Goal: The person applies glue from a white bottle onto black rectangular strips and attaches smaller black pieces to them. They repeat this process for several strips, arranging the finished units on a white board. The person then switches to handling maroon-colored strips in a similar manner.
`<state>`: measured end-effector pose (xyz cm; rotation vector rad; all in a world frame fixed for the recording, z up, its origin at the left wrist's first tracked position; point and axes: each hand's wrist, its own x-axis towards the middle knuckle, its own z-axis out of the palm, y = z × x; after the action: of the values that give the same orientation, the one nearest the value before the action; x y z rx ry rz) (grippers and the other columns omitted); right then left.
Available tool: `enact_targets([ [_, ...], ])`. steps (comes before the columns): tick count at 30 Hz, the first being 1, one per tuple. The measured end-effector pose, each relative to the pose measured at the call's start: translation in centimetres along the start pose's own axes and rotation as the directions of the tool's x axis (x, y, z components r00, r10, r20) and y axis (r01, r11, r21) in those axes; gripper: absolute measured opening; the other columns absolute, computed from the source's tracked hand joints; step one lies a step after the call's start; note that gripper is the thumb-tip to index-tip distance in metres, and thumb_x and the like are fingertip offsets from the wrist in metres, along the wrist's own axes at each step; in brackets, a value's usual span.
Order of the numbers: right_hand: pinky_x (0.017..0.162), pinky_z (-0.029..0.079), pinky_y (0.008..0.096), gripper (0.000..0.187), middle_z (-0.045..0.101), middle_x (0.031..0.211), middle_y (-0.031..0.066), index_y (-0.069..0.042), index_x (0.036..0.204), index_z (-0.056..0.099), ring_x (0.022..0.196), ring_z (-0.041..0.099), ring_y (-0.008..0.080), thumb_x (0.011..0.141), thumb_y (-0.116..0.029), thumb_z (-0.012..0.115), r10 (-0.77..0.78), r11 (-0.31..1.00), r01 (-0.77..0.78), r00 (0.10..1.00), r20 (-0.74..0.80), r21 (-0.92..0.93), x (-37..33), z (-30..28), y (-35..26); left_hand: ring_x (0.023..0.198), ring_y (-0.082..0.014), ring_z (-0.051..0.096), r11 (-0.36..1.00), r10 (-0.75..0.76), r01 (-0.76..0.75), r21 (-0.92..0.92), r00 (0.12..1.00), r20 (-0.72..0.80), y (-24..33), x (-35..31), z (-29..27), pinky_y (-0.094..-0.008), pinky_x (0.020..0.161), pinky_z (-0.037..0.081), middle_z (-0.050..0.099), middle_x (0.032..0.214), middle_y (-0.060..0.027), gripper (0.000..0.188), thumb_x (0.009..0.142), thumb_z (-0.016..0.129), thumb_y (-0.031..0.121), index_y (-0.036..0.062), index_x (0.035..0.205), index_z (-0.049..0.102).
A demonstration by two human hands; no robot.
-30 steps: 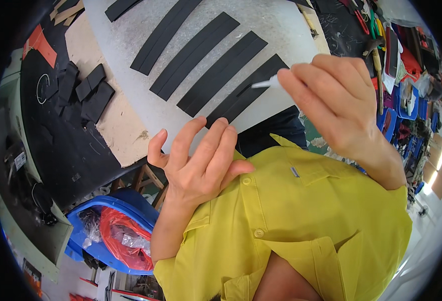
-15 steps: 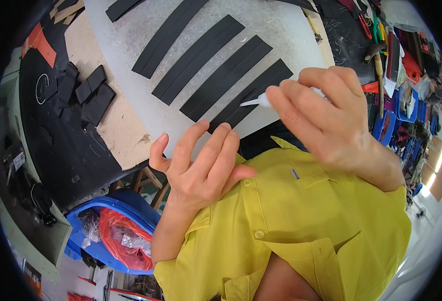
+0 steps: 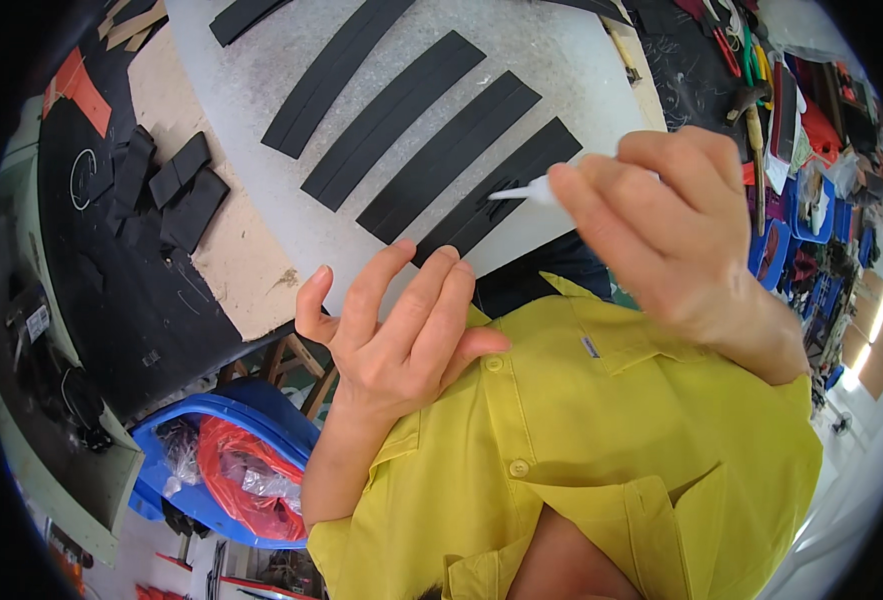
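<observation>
My right hand (image 3: 669, 225) is closed around a small white squeeze bottle (image 3: 539, 190) with a long thin nozzle; most of the bottle is hidden by the fingers. The nozzle tip is at the middle of the nearest black strip (image 3: 541, 155), where dark, wet-looking squiggles show. My left hand (image 3: 391, 345) has its fingers spread, with the fingertips at the lower left end of this same strip. Several more black strips (image 3: 448, 152) lie side by side on the pale board (image 3: 601, 95), each with a line along its length.
Folded black pieces (image 3: 189, 190) are piled on the dark table (image 3: 176, 330) at the left. Beneath the table edge stands a blue bin (image 3: 226, 405) with a red plastic bag (image 3: 251, 470). A hammer (image 3: 754, 120) and other tools lie at the right.
My right hand has shifted slightly right and up with the bottle. The dark squiggles on the strip look thicker. My left hand has barely moved.
</observation>
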<state>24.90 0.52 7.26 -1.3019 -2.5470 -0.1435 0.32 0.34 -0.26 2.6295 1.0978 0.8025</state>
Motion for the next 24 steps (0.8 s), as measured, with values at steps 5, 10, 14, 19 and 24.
enact_targets([
  [5,0.073,0.045,0.0379,0.045,0.066,0.094,0.0056,-0.001,0.102,0.073,0.086,0.062,0.0256,0.059,-0.011,0.067,0.033,0.999,-0.033,0.999,0.005,-0.018,0.2,0.4,0.2,0.096,-0.0205,0.065,1.000,-0.005,0.005,-0.006,1.000,0.010,0.0,0.0,-0.1,-0.0510,0.112,0.018,0.073,0.094,0.0039,0.055,0.099,0.047,0.062,0.0150,0.094,0.075],
  [10,0.075,0.045,0.0361,0.043,0.067,0.094,0.0038,-0.006,0.102,0.075,0.085,0.062,0.0238,0.059,-0.011,0.068,0.052,0.997,-0.054,0.997,-0.050,-0.056,0.9,0.0,1.7,0.104,-0.0253,0.064,0.997,0.001,0.002,-0.082,0.999,0.034,-0.2,0.3,-1.5,-0.0471,0.113,0.021,0.074,0.104,-0.0015,0.062,0.098,0.046,0.065,0.0109,0.100,0.075],
  [14,0.076,0.043,0.0348,0.041,0.068,0.095,0.0030,-0.008,0.101,0.075,0.084,0.062,0.0212,0.061,-0.015,0.068,0.033,0.997,-0.040,0.995,-0.091,-0.072,2.3,0.5,1.1,0.104,-0.0250,0.063,1.000,-0.022,0.022,-0.017,1.000,-0.003,-1.0,1.4,-1.5,-0.0460,0.112,0.021,0.074,0.105,-0.0008,0.065,0.097,0.044,0.068,0.0107,0.102,0.075],
  [19,0.077,0.039,0.0343,0.039,0.068,0.096,0.0025,-0.008,0.100,0.075,0.085,0.062,0.0198,0.063,-0.019,0.066,-0.030,0.992,0.017,0.994,-0.102,-0.123,2.6,1.9,0.7,0.105,-0.0254,0.063,0.997,-0.065,0.064,0.034,0.997,0.035,-1.4,1.8,-1.3,-0.0459,0.112,0.020,0.073,0.103,-0.0002,0.068,0.097,0.041,0.069,0.0100,0.105,0.074],
  [24,0.078,0.037,0.0340,0.038,0.067,0.094,0.0023,-0.007,0.099,0.074,0.085,0.062,0.0191,0.064,-0.019,0.066,-0.031,0.984,0.014,0.995,-0.092,-0.178,2.7,1.5,1.5,0.105,-0.0252,0.063,0.996,-0.072,0.071,0.052,0.997,0.033,-1.6,1.7,-1.0,-0.0466,0.113,0.019,0.074,0.102,0.0004,0.070,0.097,0.040,0.070,0.0099,0.106,0.074],
])
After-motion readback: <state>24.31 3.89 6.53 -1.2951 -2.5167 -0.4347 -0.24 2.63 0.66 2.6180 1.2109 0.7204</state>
